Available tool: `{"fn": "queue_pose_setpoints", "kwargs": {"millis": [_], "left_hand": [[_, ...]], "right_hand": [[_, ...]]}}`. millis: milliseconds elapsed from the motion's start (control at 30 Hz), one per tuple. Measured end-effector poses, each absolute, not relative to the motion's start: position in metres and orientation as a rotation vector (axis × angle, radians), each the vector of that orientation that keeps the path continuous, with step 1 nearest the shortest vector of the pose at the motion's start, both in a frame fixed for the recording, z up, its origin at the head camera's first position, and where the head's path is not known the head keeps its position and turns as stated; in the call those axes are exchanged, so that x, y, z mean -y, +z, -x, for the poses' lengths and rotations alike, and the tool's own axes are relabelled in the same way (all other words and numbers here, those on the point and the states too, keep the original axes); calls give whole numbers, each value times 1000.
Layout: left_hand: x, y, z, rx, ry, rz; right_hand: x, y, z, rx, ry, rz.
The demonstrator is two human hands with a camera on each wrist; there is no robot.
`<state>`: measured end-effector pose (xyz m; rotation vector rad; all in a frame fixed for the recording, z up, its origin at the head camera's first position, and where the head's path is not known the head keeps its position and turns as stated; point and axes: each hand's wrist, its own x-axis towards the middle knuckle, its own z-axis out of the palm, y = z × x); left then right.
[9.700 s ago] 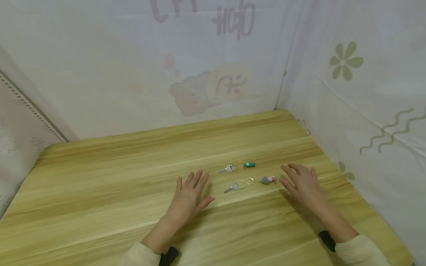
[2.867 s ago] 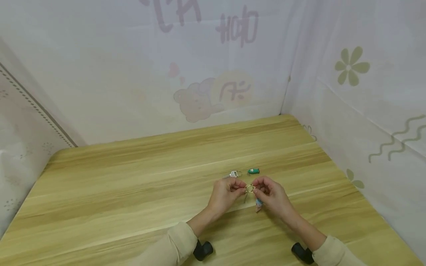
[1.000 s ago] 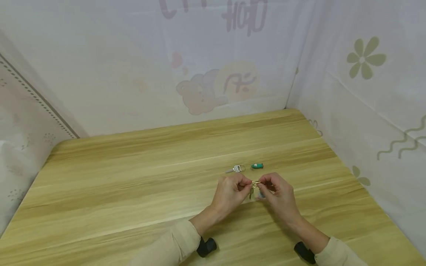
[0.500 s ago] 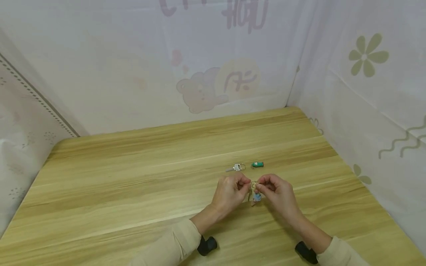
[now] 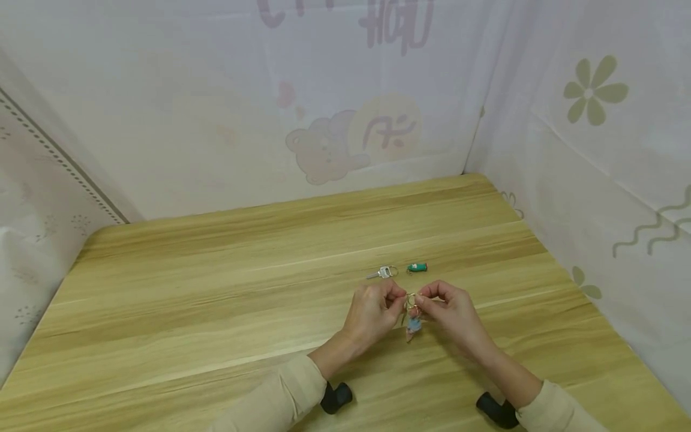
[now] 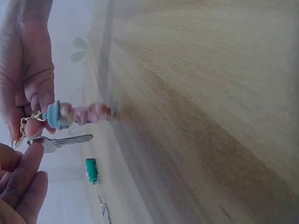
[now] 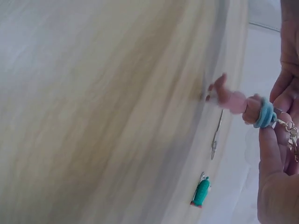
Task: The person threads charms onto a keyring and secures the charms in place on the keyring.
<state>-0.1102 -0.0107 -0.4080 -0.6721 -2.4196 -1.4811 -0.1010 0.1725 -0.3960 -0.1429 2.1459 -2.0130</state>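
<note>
In the head view both hands meet above the table around a gold ring (image 5: pixel 412 300). My left hand (image 5: pixel 369 309) pinches the key ring, from which a silver key (image 6: pixel 70 141) hangs. My right hand (image 5: pixel 456 312) pinches the keychain's gold ring beside it, thumb against the fingers. A figurine charm (image 5: pixel 413 326) with a blue-green top and a pink body dangles from a short gold chain (image 6: pixel 25 123) below the right fingers. Fingertips partly cover where the two rings come together, so I cannot tell whether they are linked.
Behind the hands a second silver key (image 5: pixel 383 272) on a ring lies on the wooden table (image 5: pixel 216 288). Next to it is a green charm (image 5: pixel 418 267) with a small metal loop. Printed cloth walls (image 5: pixel 216 120) stand along the back and sides.
Earlier both hands lay apart with the key and figurine keychain on the table; both are now held up together. Over the last second the figurine has swung down below the right fingers.
</note>
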Motion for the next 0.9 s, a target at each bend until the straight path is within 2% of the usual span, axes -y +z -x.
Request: {"fn": "queue_pose_setpoints", "kwargs": {"millis": [367, 900], "left_hand": [[10, -407, 108, 2408, -1413, 678], [8, -405, 110, 2330, -1235, 742]], "right_hand": [[-167, -393, 99, -2060, -2022, -15], [-163, -386, 97, -2122, -1997, -103]]}}
